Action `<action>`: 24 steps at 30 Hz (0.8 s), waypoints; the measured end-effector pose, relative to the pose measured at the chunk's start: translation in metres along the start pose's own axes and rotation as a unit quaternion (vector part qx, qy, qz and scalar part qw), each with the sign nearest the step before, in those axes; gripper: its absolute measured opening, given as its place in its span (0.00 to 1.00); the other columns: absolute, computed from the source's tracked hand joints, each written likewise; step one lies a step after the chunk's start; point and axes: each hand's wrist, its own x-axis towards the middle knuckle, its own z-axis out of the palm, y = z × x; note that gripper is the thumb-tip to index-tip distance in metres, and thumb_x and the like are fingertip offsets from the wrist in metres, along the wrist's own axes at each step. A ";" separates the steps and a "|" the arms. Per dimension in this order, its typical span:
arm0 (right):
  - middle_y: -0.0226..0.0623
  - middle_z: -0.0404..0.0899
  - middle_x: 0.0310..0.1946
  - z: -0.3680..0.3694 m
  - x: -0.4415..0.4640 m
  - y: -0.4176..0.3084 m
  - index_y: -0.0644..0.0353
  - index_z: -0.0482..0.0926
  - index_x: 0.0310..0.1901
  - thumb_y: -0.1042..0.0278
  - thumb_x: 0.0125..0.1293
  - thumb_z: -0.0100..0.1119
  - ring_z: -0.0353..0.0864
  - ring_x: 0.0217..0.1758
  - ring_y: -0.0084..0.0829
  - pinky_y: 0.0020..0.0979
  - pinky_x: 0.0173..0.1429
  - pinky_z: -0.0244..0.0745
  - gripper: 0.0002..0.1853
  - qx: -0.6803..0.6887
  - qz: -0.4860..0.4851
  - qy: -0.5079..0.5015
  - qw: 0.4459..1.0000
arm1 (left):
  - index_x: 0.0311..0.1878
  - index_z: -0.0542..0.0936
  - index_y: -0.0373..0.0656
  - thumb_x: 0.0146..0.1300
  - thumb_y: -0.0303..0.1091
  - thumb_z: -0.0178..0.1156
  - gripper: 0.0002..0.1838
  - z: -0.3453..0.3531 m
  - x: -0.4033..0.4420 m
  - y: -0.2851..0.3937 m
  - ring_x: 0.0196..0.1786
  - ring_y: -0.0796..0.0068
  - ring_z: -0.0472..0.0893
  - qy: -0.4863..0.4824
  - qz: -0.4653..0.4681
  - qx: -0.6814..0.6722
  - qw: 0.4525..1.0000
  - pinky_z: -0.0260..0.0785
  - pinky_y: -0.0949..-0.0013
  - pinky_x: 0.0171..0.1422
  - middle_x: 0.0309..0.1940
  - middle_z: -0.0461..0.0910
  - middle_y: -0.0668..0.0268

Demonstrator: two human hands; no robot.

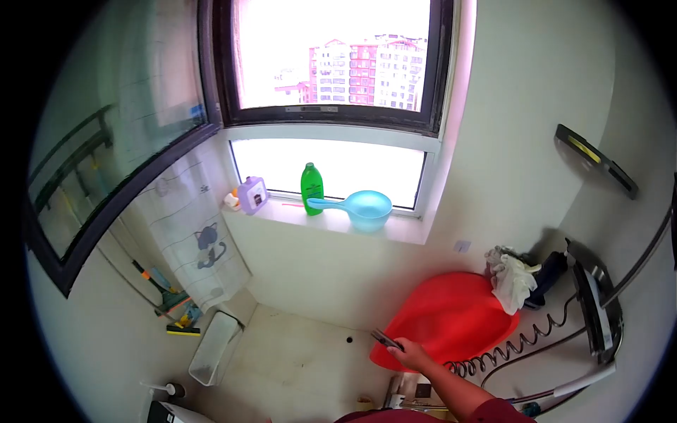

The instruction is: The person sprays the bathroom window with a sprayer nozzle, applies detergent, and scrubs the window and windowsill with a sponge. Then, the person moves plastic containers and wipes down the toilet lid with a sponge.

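My right hand (pixel 409 356) reaches in from the lower right with its fingers wrapped round a dark grey spray gun (pixel 386 340), whose head points up and to the left. Behind the hand stands a large red plastic basin (pixel 451 317), tilted up against the wall. A dark coiled hose (pixel 504 352) runs beside the basin towards my forearm; I cannot make out where it joins the spray gun. My left hand is out of view.
A windowsill (pixel 331 222) holds a green bottle (pixel 312 189), a blue dipper (pixel 370 210) and a purple container (pixel 252 195). A shower panel (pixel 596 307) is at right, near white plastic bags (pixel 513 282). An open window sash (pixel 134 190), curtain (pixel 204 243) and white bin (pixel 215 349) are left.
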 end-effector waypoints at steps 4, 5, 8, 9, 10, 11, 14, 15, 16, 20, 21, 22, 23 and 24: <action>0.49 0.79 0.35 -0.022 0.050 -0.009 0.59 0.75 0.48 0.47 0.61 0.55 0.80 0.39 0.45 0.38 0.42 0.73 0.23 -0.007 0.016 0.006 1.000 | 0.47 0.77 0.36 0.65 0.47 0.46 0.22 0.038 0.082 0.081 0.48 0.49 0.77 0.007 0.150 0.160 0.976 0.67 0.52 0.52 0.43 0.77 0.44; 0.49 0.79 0.35 -0.030 0.056 -0.013 0.59 0.75 0.49 0.48 0.61 0.55 0.80 0.40 0.45 0.38 0.43 0.73 0.23 -0.005 0.029 0.006 1.000 | 0.46 0.77 0.36 0.64 0.46 0.46 0.22 0.049 0.100 0.093 0.47 0.50 0.77 0.005 0.192 0.159 0.968 0.67 0.52 0.52 0.42 0.78 0.44; 0.48 0.79 0.37 -0.041 0.073 -0.020 0.59 0.74 0.50 0.48 0.62 0.56 0.80 0.41 0.43 0.37 0.44 0.72 0.23 0.002 0.067 0.003 0.998 | 0.38 0.74 0.37 0.59 0.30 0.53 0.07 0.076 0.189 0.105 0.30 0.63 0.75 0.065 0.357 0.162 0.918 0.67 0.62 0.33 0.27 0.75 0.55; 0.48 0.79 0.38 -0.040 0.077 -0.015 0.59 0.73 0.51 0.48 0.62 0.56 0.80 0.42 0.43 0.37 0.45 0.72 0.24 0.004 0.081 0.000 0.997 | 0.35 0.72 0.37 0.57 0.23 0.56 0.03 0.084 0.217 0.108 0.21 0.69 0.74 0.095 0.415 0.162 0.890 0.67 0.67 0.24 0.20 0.74 0.61; 0.47 0.79 0.38 -0.038 0.083 -0.007 0.58 0.73 0.52 0.49 0.62 0.56 0.80 0.43 0.42 0.37 0.45 0.72 0.24 0.006 0.096 -0.002 0.995 | 0.33 0.72 0.38 0.57 0.25 0.56 0.03 0.089 0.235 0.125 0.21 0.70 0.73 0.101 0.383 0.133 0.908 0.65 0.68 0.25 0.20 0.73 0.62; 0.47 0.79 0.39 -0.037 0.088 0.004 0.58 0.72 0.52 0.49 0.62 0.56 0.80 0.43 0.42 0.36 0.46 0.72 0.24 0.031 0.098 0.022 0.994 | 0.32 0.72 0.38 0.58 0.27 0.57 0.04 0.089 0.248 0.159 0.22 0.71 0.71 0.106 0.351 0.102 0.925 0.64 0.68 0.26 0.20 0.72 0.63; 0.47 0.79 0.41 -0.037 0.105 0.012 0.59 0.71 0.55 0.49 0.62 0.56 0.80 0.45 0.40 0.35 0.47 0.72 0.26 0.073 0.115 0.109 0.985 | 0.30 0.72 0.38 0.56 0.31 0.59 0.08 0.084 0.300 0.268 0.27 0.65 0.71 0.065 0.304 -0.028 0.950 0.65 0.63 0.37 0.25 0.72 0.62; 0.47 0.79 0.41 -0.051 0.112 -0.014 0.59 0.70 0.55 0.49 0.62 0.56 0.80 0.45 0.40 0.35 0.48 0.72 0.26 0.059 0.123 0.150 0.979 | 0.30 0.71 0.38 0.56 0.30 0.59 0.07 0.085 0.319 0.312 0.27 0.68 0.71 0.071 0.345 -0.039 0.935 0.65 0.66 0.35 0.24 0.71 0.63; 0.48 0.78 0.42 -0.059 0.121 -0.030 0.59 0.69 0.56 0.49 0.62 0.56 0.80 0.46 0.40 0.34 0.48 0.72 0.27 0.045 0.133 0.188 0.972 | 0.30 0.71 0.38 0.56 0.30 0.59 0.07 0.085 0.333 0.354 0.27 0.70 0.71 0.076 0.383 -0.049 0.919 0.65 0.68 0.33 0.23 0.70 0.64; 0.44 0.78 0.45 -0.060 0.172 -0.028 0.60 0.69 0.57 0.46 0.55 0.64 0.80 0.46 0.37 0.35 0.48 0.73 0.34 0.105 0.126 0.294 0.942 | 0.33 0.70 0.41 0.57 0.28 0.59 0.06 0.083 0.345 0.506 0.20 0.77 0.71 -0.049 0.380 -0.217 0.898 0.66 0.73 0.23 0.23 0.71 0.67; 0.43 0.78 0.45 -0.067 0.188 -0.035 0.60 0.68 0.57 0.46 0.53 0.66 0.79 0.46 0.36 0.35 0.48 0.73 0.35 0.099 0.106 0.308 0.940 | 0.33 0.70 0.42 0.57 0.28 0.59 0.06 0.085 0.351 0.527 0.18 0.78 0.71 -0.103 0.322 -0.275 0.900 0.65 0.74 0.21 0.22 0.71 0.67; 0.43 0.78 0.45 -0.073 0.201 -0.046 0.60 0.68 0.57 0.47 0.51 0.68 0.79 0.46 0.35 0.35 0.48 0.73 0.37 0.096 0.087 0.320 0.938 | 0.33 0.70 0.42 0.57 0.27 0.58 0.06 0.087 0.358 0.536 0.17 0.78 0.70 -0.134 0.329 -0.295 0.887 0.66 0.74 0.21 0.21 0.71 0.67; 0.42 0.78 0.45 -0.076 0.214 -0.054 0.61 0.68 0.58 0.47 0.49 0.70 0.79 0.46 0.34 0.35 0.48 0.72 0.38 0.092 0.068 0.334 0.935 | 0.33 0.70 0.43 0.57 0.26 0.58 0.06 0.090 0.366 0.545 0.16 0.78 0.70 -0.165 0.337 -0.314 0.872 0.66 0.73 0.20 0.19 0.70 0.67; 0.41 0.77 0.44 -0.079 0.224 -0.053 0.61 0.68 0.58 0.47 0.48 0.71 0.78 0.45 0.32 0.34 0.47 0.72 0.39 0.097 0.081 0.348 0.929 | 0.32 0.69 0.43 0.57 0.25 0.58 0.06 0.096 0.370 0.555 0.14 0.78 0.70 -0.197 0.344 -0.335 0.855 0.66 0.73 0.19 0.18 0.70 0.67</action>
